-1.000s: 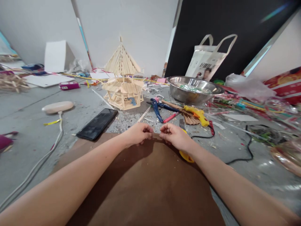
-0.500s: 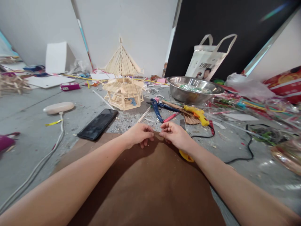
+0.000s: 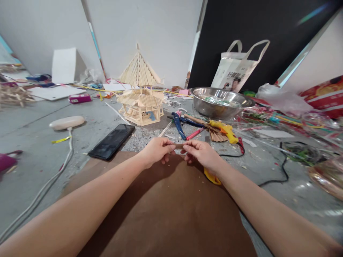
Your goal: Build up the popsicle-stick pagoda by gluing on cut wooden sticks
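A large sheet of brown paper [image 3: 166, 200] spreads in front of me. At its far edge, my left hand [image 3: 160, 150] and my right hand [image 3: 200, 152] are a short gap apart. Both pinch the paper between thumb and fingers, and a narrow folded strip of it stands up between them. Partly hidden behind my right wrist is a yellow loop-shaped handle [image 3: 212, 177]. A black phone [image 3: 111, 141] lies by the paper's far left corner. Just past my hands are blue-handled pliers [image 3: 178, 125] and a red pen-like stick [image 3: 194, 134].
A pavilion model of wooden sticks [image 3: 140, 96] stands ahead. To its right are a yellow glue gun [image 3: 223, 130] with a black cord, a steel basin [image 3: 222, 103] and a white tote bag [image 3: 234, 69]. At left lies a white device [image 3: 66, 122] with a cable. Scraps litter the floor.
The paper's far edge is now lifted and folded, showing as a strip between my fingers. My right hand has shifted slightly; the things around have stayed put.
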The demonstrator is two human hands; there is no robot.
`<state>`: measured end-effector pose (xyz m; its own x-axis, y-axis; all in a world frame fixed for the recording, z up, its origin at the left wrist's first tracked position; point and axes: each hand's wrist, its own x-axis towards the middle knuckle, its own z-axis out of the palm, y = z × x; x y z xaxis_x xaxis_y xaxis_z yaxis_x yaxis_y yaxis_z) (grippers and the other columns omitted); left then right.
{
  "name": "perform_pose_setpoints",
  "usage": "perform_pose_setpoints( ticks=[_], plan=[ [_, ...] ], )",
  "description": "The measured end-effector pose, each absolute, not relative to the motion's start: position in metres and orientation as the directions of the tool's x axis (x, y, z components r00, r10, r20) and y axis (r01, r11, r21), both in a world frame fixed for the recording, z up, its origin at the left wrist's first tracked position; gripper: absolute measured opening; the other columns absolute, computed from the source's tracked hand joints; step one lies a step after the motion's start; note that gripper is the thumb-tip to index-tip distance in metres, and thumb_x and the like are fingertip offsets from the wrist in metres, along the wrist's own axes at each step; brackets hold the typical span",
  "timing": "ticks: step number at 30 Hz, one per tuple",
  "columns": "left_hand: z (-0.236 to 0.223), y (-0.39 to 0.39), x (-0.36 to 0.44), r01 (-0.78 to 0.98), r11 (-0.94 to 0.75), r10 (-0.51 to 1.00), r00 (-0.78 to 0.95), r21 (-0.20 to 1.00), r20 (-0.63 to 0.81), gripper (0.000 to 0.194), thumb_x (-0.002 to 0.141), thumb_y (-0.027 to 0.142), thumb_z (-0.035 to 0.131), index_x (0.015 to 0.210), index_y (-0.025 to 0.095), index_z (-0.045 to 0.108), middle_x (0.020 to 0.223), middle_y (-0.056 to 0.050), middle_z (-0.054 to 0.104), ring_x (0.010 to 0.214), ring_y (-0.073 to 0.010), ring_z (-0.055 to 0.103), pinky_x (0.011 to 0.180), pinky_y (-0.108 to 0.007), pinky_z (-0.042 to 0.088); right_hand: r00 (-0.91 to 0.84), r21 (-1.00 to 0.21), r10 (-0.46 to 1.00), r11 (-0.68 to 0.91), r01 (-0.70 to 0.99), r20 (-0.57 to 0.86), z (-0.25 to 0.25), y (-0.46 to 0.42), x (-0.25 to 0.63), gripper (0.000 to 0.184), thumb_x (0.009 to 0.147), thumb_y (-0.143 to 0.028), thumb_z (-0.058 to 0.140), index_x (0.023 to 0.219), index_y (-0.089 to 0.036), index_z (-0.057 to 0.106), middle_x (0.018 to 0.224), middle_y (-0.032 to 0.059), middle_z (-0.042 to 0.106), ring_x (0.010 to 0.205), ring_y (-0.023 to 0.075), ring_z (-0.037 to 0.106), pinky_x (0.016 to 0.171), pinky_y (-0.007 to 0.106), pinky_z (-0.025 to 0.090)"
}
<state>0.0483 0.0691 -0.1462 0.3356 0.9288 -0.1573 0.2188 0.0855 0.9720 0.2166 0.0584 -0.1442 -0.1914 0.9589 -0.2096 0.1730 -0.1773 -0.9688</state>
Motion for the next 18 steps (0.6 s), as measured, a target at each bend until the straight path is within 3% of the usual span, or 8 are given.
perform_pose_setpoints(
  ticks=[9, 14, 18],
  plan=[
    [-0.1459, 0.0677, 0.0506, 0.129, 0.074, 0.949, 0.297, 0.989, -0.110, 0.006, 0.075, 0.019, 0.053, 0.072, 0.013, 0.054, 0.058, 0.004, 0.055, 0.036, -0.0037, 0.045, 0.033, -0.015, 0.038, -0.348, -0.885, 0.929, 0.051, 0.462, -0.128, -0.1496, 0.0564, 0.2190, 0.015, 0.072, -0.028, 0.054, 0.066, -0.014, 0.058, 0.060, 0.0008, 0.061, 0.044, 0.0052, 0.050, 0.043, 0.017, 0.038],
    [-0.1478, 0.0657, 0.0524, -0.004, 0.121, 0.934, 0.339, 0.993, -0.113, 0.009, 0.073, 0.021, 0.056, 0.076, 0.013, 0.055, 0.062, 0.003, 0.056, 0.039, -0.0043, 0.046, 0.035, -0.017, 0.040, -0.242, -0.917, 0.954, -0.071, 0.392, -0.178, -0.1453, 0.0530, 0.2164, 0.021, 0.074, -0.032, 0.052, 0.065, -0.014, 0.059, 0.044, -0.0013, 0.055, 0.036, 0.0067, 0.048, 0.039, 0.018, 0.038],
    [-0.1500, 0.0644, 0.0543, 0.023, 0.139, 0.929, 0.344, 0.990, -0.139, 0.011, 0.072, 0.023, 0.058, 0.070, 0.013, 0.054, 0.052, 0.004, 0.053, 0.038, -0.0042, 0.045, 0.036, -0.016, 0.040, -0.235, -0.917, 0.952, -0.092, 0.387, -0.195, -0.1447, 0.0523, 0.2147, 0.019, 0.072, -0.031, 0.055, 0.063, -0.015, 0.061, 0.041, -0.0012, 0.054, 0.037, 0.0076, 0.049, 0.039, 0.018, 0.038]
  ],
)
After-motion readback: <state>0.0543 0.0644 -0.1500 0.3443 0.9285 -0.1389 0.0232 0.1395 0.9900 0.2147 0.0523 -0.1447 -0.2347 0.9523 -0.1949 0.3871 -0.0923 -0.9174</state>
